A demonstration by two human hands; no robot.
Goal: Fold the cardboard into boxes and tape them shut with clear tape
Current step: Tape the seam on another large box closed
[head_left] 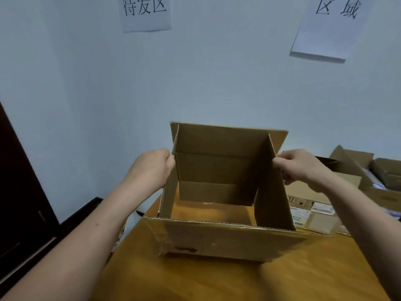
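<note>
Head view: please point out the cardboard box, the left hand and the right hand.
cardboard box [225, 237]: head view, near front panel.
left hand [152, 168]: head view, back of hand.
right hand [300, 166]: head view, back of hand.

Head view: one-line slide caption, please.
Left hand and right hand hold the open cardboard box by its side flaps at a table.

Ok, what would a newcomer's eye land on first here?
The open cardboard box at centre on the wooden table, with the left grip and right grip each pinching a side flap. Next, the paper signs on the wall above, and more boxes at the right.
</note>
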